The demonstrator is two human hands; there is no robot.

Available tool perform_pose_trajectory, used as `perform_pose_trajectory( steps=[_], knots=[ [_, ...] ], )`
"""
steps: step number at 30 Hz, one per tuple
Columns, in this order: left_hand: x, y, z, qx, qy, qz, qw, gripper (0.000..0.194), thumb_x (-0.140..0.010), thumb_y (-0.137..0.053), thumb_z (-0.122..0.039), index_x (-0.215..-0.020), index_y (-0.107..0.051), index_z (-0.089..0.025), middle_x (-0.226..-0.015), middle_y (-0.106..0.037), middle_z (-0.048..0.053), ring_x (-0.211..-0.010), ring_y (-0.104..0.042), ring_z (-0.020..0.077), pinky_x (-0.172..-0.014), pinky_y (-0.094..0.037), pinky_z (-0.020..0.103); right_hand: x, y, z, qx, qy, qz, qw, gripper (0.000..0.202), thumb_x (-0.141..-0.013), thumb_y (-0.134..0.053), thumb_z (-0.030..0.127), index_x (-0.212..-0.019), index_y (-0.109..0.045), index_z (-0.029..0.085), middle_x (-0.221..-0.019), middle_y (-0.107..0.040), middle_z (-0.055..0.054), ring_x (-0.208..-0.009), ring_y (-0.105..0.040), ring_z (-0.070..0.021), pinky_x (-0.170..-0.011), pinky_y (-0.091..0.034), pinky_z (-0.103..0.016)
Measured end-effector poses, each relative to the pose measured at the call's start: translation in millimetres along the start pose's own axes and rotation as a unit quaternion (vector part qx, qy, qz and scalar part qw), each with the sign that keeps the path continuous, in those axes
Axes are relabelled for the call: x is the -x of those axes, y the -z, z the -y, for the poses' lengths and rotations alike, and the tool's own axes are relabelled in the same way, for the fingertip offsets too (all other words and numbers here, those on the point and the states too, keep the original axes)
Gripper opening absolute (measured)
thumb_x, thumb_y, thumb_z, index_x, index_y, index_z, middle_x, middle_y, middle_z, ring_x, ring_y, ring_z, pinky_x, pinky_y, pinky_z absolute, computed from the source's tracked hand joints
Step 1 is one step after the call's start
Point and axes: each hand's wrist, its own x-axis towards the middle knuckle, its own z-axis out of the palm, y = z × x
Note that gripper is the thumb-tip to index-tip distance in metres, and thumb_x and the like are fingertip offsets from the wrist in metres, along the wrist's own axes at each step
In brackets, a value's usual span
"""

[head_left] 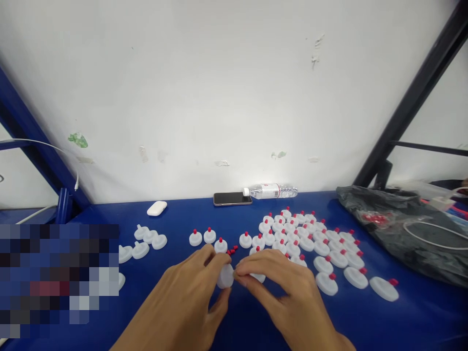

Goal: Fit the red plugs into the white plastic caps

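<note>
My left hand (199, 285) grips a white round plastic lid (225, 277) by its edge, thumb below and fingers above, with the lid tilted to face right. The fingertips of my right hand (280, 280) are pinched together at the lid's right side, where its spout would be. Whatever they hold is hidden. Just beyond the hands lie several small loose red caps (232, 250). A white lid with a red cap (220, 245) stands right behind them. Partly under my right hand is another white lid (259, 278).
Many red-capped white lids (292, 236) spread over the blue table (175, 217) at right. Several uncapped white lids (141, 249) lie at left, beside a blurred-out patch. A phone (232, 199), water bottle (274, 191) and white case (157, 208) rest by the wall; a black bag (395, 229) sits right.
</note>
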Motion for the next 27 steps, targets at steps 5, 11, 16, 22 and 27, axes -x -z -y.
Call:
perform_pose_trajectory(
  steps=[5,11,16,22,27],
  knots=[
    [-5,2.8,-2,-0.009,-0.039,-0.036,0.999,0.027,-0.097,-0.045,-0.015,-0.106,-0.068,-0.025,-0.107,-0.073,0.007,-0.092,-0.074,0.0248,-0.083,-0.063,0.038,-3,3,3,-0.094,-0.058,0.017,0.994,0.017,-0.093,-0.077,0.012,-0.097,-0.083,0.027,-0.096,-0.083,0.003,-0.087,-0.077,-0.0135,-0.082,-0.06,-0.02],
    [3,6.1,-4,-0.057,-0.104,-0.135,0.984,0.033,-0.098,-0.059,-0.018,-0.127,-0.06,-0.032,-0.141,-0.059,0.008,-0.097,-0.074,0.019,-0.087,-0.065,0.036,-5,12,19,-0.26,-0.273,0.011,0.926,0.032,-0.081,-0.089,0.033,-0.111,-0.078,0.035,-0.103,-0.077,0.002,-0.096,-0.073,-0.0175,-0.089,-0.059,-0.027],
    [8,12.3,-13,-0.078,-0.158,-0.209,0.962,0.025,-0.1,-0.054,-0.015,-0.12,-0.063,-0.029,-0.156,-0.044,0.01,-0.136,-0.057,0.0262,-0.111,-0.056,0.045,1,10,23,-0.413,-0.328,0.073,0.847,0.07,-0.082,-0.088,0.051,-0.144,-0.057,0.038,-0.139,-0.067,-0.007,-0.129,-0.065,-0.0253,-0.107,-0.052,-0.039],
    [6,15.1,-20,-0.059,-0.188,-0.203,0.959,0.036,-0.099,-0.053,-0.01,-0.129,-0.059,-0.029,-0.152,-0.048,0.009,-0.139,-0.054,0.0227,-0.116,-0.053,0.043,6,3,19,-0.43,-0.271,0.076,0.858,0.079,-0.089,-0.081,0.054,-0.154,-0.041,0.034,-0.096,-0.076,-0.003,-0.088,-0.075,-0.0196,-0.083,-0.059,-0.034],
    [10,12.4,-17,-0.054,-0.206,-0.199,0.957,0.031,-0.1,-0.054,-0.011,-0.128,-0.059,-0.025,-0.147,-0.049,0.011,-0.141,-0.051,0.022,-0.117,-0.051,0.036,3,7,20,-0.435,-0.286,0.083,0.85,0.075,-0.086,-0.082,0.059,-0.145,-0.047,0.03,-0.082,-0.069,0.002,-0.07,-0.071,-0.0149,-0.073,-0.059,-0.029]
  ],
)
